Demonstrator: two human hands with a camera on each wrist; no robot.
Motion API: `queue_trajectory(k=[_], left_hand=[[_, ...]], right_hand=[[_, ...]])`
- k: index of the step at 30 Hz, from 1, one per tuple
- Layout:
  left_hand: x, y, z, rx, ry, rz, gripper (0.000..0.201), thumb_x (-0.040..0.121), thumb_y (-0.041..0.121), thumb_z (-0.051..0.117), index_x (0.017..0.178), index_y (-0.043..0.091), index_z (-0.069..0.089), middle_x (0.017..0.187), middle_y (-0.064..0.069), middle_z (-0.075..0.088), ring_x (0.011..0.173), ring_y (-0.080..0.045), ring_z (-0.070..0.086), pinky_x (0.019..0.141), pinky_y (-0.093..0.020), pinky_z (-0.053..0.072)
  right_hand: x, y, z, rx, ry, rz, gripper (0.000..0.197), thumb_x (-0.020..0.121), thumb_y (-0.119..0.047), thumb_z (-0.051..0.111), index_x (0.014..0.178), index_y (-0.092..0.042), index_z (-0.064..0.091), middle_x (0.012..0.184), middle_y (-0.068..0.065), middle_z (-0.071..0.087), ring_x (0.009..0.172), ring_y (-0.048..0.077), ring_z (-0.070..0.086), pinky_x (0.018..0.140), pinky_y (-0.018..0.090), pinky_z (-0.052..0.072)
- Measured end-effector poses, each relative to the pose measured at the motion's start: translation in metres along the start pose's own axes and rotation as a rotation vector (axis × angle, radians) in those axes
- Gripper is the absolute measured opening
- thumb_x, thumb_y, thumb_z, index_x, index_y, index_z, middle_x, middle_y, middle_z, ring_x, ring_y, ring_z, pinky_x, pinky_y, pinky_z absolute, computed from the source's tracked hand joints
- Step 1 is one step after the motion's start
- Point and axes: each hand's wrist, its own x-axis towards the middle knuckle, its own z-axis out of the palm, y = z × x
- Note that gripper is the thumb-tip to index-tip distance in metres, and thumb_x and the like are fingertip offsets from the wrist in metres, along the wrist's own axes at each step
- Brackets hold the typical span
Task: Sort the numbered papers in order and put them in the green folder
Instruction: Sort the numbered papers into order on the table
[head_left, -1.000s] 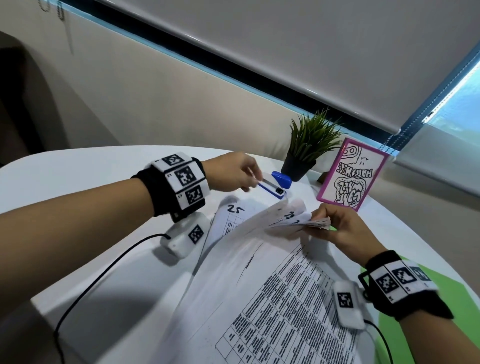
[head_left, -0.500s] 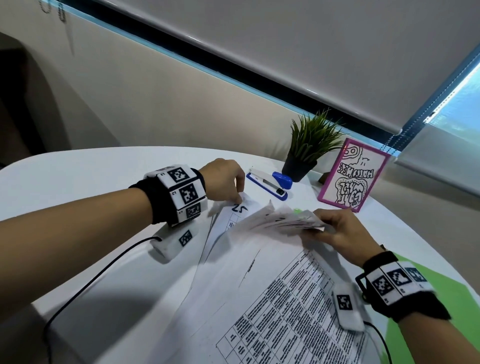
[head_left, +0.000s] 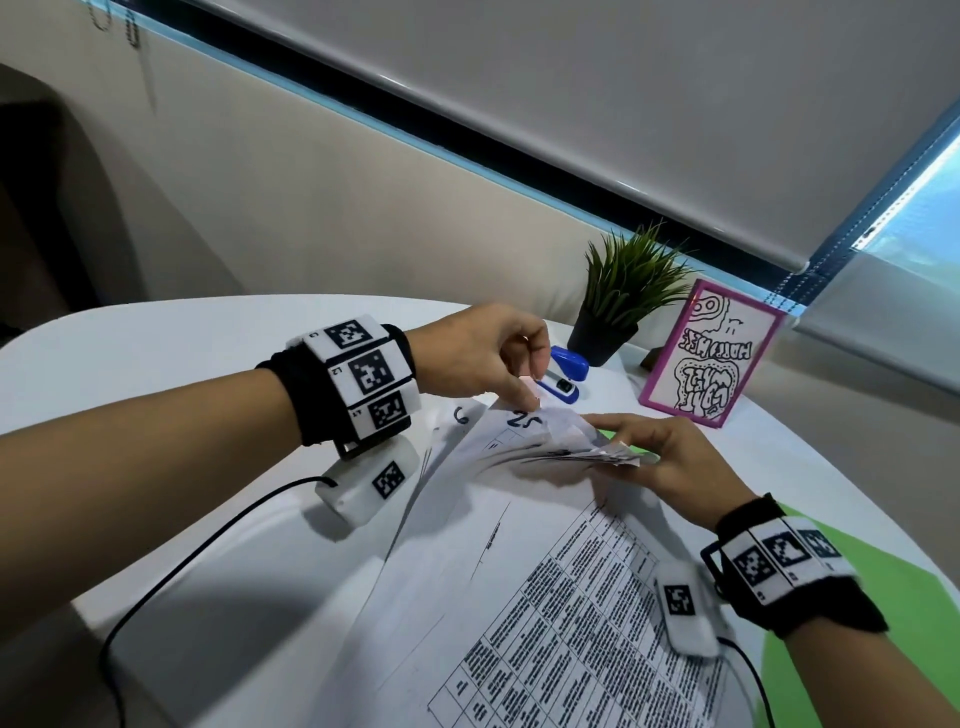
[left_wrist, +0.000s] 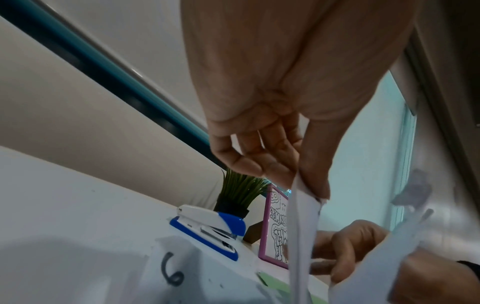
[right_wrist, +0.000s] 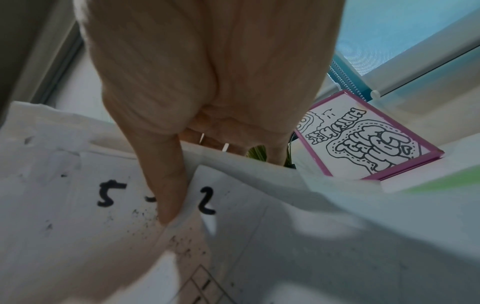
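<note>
A stack of numbered papers (head_left: 545, 597) lies on the white table, its far corners fanned out. My left hand (head_left: 530, 397) pinches the far corner of the sheet marked 25 (head_left: 524, 421) between thumb and fingers and lifts it; the left wrist view shows this pinched sheet (left_wrist: 303, 216) edge-on. A sheet marked 6 (head_left: 460, 415) lies flat just left of it. My right hand (head_left: 623, 452) grips the fanned corners, thumb (right_wrist: 166, 185) pressed on top between a 5 and a 2. The green folder (head_left: 909, 597) lies under my right wrist, mostly covered.
A blue and white stapler (head_left: 563, 379) lies just beyond my left hand. Behind it stand a small potted plant (head_left: 623, 291) and a pink-framed drawing (head_left: 711, 358). A black cable (head_left: 171, 566) runs across the table (head_left: 156, 332) at the left.
My left hand came back from the stapler to the sheet marked 25 and now pinches and lifts its corner. My right hand kept hold of the fanned corners.
</note>
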Motion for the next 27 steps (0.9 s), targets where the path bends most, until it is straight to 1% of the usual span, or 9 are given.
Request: queue_trajectory(k=[5,11,13,16,20,22,23,25,27], left_hand=[[0.001,-0.004,-0.001,0.070,0.045,-0.004,0.019,0.077,0.017,0.081,0.082,0.011,0.063,0.059,0.000,0.060,0.053,-0.010,0.050,0.051,-0.020,0.038],[0.002,-0.020,-0.004,0.162,0.109,-0.089,0.027,0.087,0.038,0.069,0.068,0.020,0.068,0.058,0.009,0.060,0.051,-0.002,0.047,0.050,-0.010,0.036],[0.001,-0.025,-0.004,0.151,0.092,-0.175,0.042,0.092,0.046,0.059,0.061,0.018,0.064,0.061,0.003,0.058,0.058,-0.009,0.047,0.060,-0.019,0.041],[-0.001,-0.031,-0.004,0.086,0.049,-0.327,0.056,0.098,0.050,0.044,0.078,0.008,0.074,0.093,-0.019,0.070,0.072,-0.018,0.054,0.075,-0.031,0.052],[-0.004,-0.036,-0.006,0.067,-0.008,-0.385,0.038,0.095,0.037,0.057,0.086,0.005,0.075,0.081,-0.013,0.065,0.064,-0.020,0.052,0.069,-0.027,0.048],[-0.005,-0.042,-0.004,0.041,0.011,-0.408,0.021,0.086,0.022,0.072,0.095,0.004,0.064,0.079,-0.010,0.068,0.061,-0.019,0.059,0.067,-0.027,0.052],[-0.006,-0.043,-0.002,0.021,0.010,-0.457,0.028,0.082,0.014,0.076,0.098,0.005,0.055,0.080,-0.012,0.071,0.059,-0.021,0.063,0.066,-0.030,0.054],[-0.011,-0.042,0.002,0.039,-0.118,-0.570,0.031,0.079,0.004,0.074,0.096,0.002,0.048,0.078,-0.018,0.073,0.057,-0.024,0.069,0.066,-0.034,0.058],[-0.018,-0.037,0.002,0.104,-0.305,-0.601,0.018,0.083,0.003,0.065,0.093,-0.008,0.056,0.081,-0.020,0.073,0.058,-0.025,0.071,0.073,-0.038,0.060]], right_hand=[[-0.002,-0.007,0.000,0.017,0.026,0.005,0.011,0.075,0.005,0.076,0.086,0.006,0.075,0.095,-0.004,0.076,0.084,0.003,0.068,0.077,0.010,0.047],[-0.007,-0.002,0.000,-0.001,0.086,0.009,0.017,0.072,0.007,0.078,0.089,0.001,0.078,0.100,-0.017,0.074,0.092,-0.003,0.068,0.079,0.005,0.045],[-0.009,-0.001,0.000,-0.007,0.104,0.001,0.018,0.073,0.006,0.078,0.089,0.000,0.078,0.097,-0.011,0.076,0.092,0.000,0.069,0.080,0.006,0.046],[-0.010,-0.002,0.000,-0.014,0.130,-0.028,0.015,0.074,0.003,0.079,0.088,-0.001,0.078,0.089,0.003,0.078,0.085,0.008,0.071,0.078,0.010,0.049],[-0.012,-0.005,0.000,0.019,0.157,-0.023,0.009,0.072,0.003,0.079,0.080,0.001,0.077,0.084,0.004,0.077,0.080,0.008,0.071,0.077,0.011,0.049],[-0.012,-0.006,0.000,0.019,0.144,-0.015,0.009,0.073,0.004,0.078,0.081,0.001,0.077,0.083,0.007,0.077,0.076,0.010,0.069,0.075,0.012,0.049],[-0.011,-0.006,0.000,0.013,0.133,-0.010,0.010,0.074,0.004,0.078,0.083,0.000,0.077,0.083,0.009,0.076,0.076,0.012,0.068,0.074,0.012,0.049],[-0.010,-0.006,0.001,-0.009,0.114,0.004,0.012,0.076,0.003,0.077,0.086,-0.003,0.077,0.085,0.009,0.076,0.078,0.015,0.069,0.075,0.013,0.050],[-0.008,-0.006,0.001,-0.033,0.104,0.021,0.014,0.077,0.001,0.077,0.089,-0.005,0.078,0.086,0.008,0.076,0.080,0.016,0.069,0.075,0.013,0.049]])
